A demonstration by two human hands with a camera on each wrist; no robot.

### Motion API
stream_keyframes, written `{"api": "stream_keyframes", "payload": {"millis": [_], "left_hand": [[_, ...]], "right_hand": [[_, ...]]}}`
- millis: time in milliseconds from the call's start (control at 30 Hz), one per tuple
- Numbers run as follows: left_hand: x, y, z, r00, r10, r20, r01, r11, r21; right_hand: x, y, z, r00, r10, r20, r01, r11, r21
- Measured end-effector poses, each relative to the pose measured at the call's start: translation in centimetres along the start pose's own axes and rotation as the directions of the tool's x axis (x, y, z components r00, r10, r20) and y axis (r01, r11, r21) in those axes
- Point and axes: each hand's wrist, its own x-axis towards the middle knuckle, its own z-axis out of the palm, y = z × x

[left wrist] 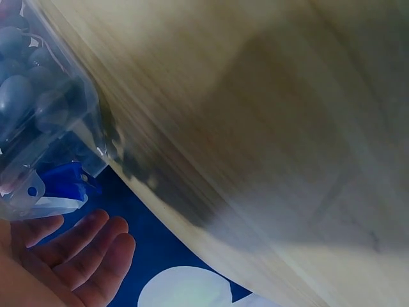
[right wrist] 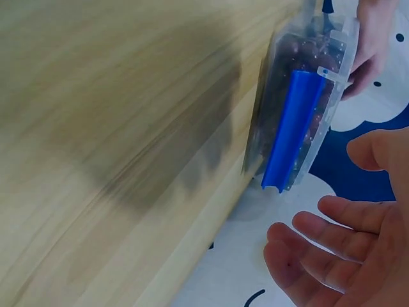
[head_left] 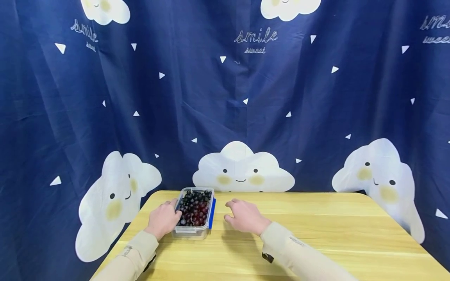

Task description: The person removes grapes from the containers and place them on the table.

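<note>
A clear plastic container (head_left: 191,230) filled with dark red and black grapes (head_left: 193,208) stands on the table, its blue side clip (head_left: 212,213) hanging down on the right side. My left hand (head_left: 163,219) is at the container's left rim, thumb by the edge. In the left wrist view, the left hand's fingers (left wrist: 105,265) are loosely extended beside the rim and another blue clip (left wrist: 62,182). To the right of the container, apart from it, my right hand (head_left: 246,216) hovers over the table, fingers spread and relaxed, nothing in them.
The light wooden table (head_left: 316,230) extends to the right. Behind it hangs a dark blue curtain (head_left: 211,97) with white clouds and triangles. The container is near the table's back left edge.
</note>
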Motion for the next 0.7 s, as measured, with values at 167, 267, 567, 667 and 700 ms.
{"api": "stream_keyframes", "payload": {"millis": [167, 267, 567, 667, 700], "left_hand": [[0.1, 0.1, -0.2, 1.000, 0.006, -0.005, -0.006, 1.000, 0.000], [0.1, 0.2, -0.3, 1.000, 0.013, -0.009, -0.013, 1.000, -0.005], [0.0, 0.3, -0.3, 1.000, 0.004, 0.006, -0.004, 1.000, -0.002], [0.0, 0.2, -0.3, 1.000, 0.001, 0.009, -0.001, 1.000, -0.003], [0.0, 0.1, -0.3, 1.000, 0.001, 0.009, 0.000, 1.000, -0.004]], "right_hand": [[1.1, -0.1, 0.6, 0.999, 0.020, 0.025, -0.020, 1.000, 0.003], [1.7, -0.2, 0.9, 0.999, 0.019, 0.032, -0.018, 1.000, -0.008], [2.9, -0.8, 1.6, 0.997, 0.042, 0.062, -0.043, 0.999, 0.017], [3.5, -1.2, 1.9, 0.996, 0.052, 0.073, -0.054, 0.998, 0.019], [3.7, -1.3, 2.0, 0.995, 0.056, 0.080, -0.057, 0.998, 0.019]]}}
